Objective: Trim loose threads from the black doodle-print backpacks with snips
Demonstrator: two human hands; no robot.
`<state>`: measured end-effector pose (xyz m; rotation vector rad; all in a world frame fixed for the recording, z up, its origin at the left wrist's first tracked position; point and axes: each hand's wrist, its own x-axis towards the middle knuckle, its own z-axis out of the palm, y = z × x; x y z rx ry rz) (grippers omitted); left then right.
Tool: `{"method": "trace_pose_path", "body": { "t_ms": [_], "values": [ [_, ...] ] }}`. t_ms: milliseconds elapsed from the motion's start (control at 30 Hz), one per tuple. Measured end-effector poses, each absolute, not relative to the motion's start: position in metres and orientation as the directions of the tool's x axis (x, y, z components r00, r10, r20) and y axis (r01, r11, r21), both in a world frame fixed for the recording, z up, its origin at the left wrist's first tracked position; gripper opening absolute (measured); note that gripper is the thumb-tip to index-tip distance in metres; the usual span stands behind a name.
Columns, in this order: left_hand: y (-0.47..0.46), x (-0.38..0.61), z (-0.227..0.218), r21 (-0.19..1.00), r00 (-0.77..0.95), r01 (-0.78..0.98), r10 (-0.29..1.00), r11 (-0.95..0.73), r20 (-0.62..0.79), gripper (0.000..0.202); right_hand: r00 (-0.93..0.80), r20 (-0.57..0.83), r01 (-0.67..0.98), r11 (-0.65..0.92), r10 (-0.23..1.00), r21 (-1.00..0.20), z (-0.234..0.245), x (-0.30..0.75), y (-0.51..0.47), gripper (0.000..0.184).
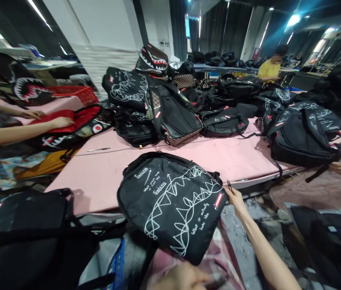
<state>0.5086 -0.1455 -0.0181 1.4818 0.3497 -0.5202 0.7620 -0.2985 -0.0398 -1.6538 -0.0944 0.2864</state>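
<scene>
Your right hand, right of centre, holds a small dark tool beside the black backpack, which sits tilted at the pink surface's front edge, lower centre. Your left hand blurs along the bottom; you cannot tell whether it grips anything.

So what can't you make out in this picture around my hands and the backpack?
All in the head view:
Left hand: blurred, cut off by the bottom edge; grip unclear.
Pointed tool: partly hidden by the right hand, too small to identify.
Black backpack: inside hidden by its printed front.
</scene>
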Motion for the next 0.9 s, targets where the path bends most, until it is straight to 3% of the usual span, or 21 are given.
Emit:
{"method": "trace_pose_path", "body": {
  "t_ms": [67,167,267,333,433,633,767,900],
  "values": [
    [-0.131,0.538,0.004,0.877,0.866,0.453,-0.155,-0.163,-0.476,0.029,0.959,-0.155,-0.127,-0.131,0.237,-0.983,-0.044,0.752,-0.305,0.042],
    [-0.105,0.606,0.025,0.816,0.983,0.186,0.095,-0.548,-0.16,0.03,0.966,-0.161,-0.117,-0.216,0.2,-0.969,-0.047,0.739,-0.317,0.045],
    [-0.097,0.667,0.02,0.674,1.0,-0.023,-0.021,-0.738,0.01,0.031,0.984,-0.117,-0.049,-0.43,0.133,-0.902,-0.041,0.726,-0.336,0.046],
    [-0.105,0.691,0.012,0.632,0.989,-0.118,-0.145,-0.766,0.008,0.032,0.987,-0.102,-0.02,-0.545,0.121,-0.838,-0.034,0.714,-0.348,0.041],
    [-0.125,0.703,0.008,0.567,0.974,-0.191,-0.225,-0.801,0.01,0.034,0.982,-0.106,0.008,-0.59,0.158,-0.807,-0.026,0.695,-0.359,0.035],
    [-0.158,0.705,0.003,0.445,0.938,-0.296,-0.345,-0.845,-0.03,0.02,0.985,-0.132,-0.067,-0.449,0.115,-0.891,-0.047,0.691,-0.362,0.036],
    [-0.144,0.701,-0.002,0.56,0.949,-0.257,-0.314,-0.788,-0.005,0.017,0.984,-0.167,-0.136,-0.332,0.067,-0.933,-0.06,0.708,-0.356,0.041],
    [-0.089,0.695,0.011,0.754,0.995,-0.099,-0.085,-0.649,0.057,0.014,0.972,-0.235,-0.227,-0.222,0.011,-0.948,-0.062,0.716,-0.348,0.046]
  ]
}}
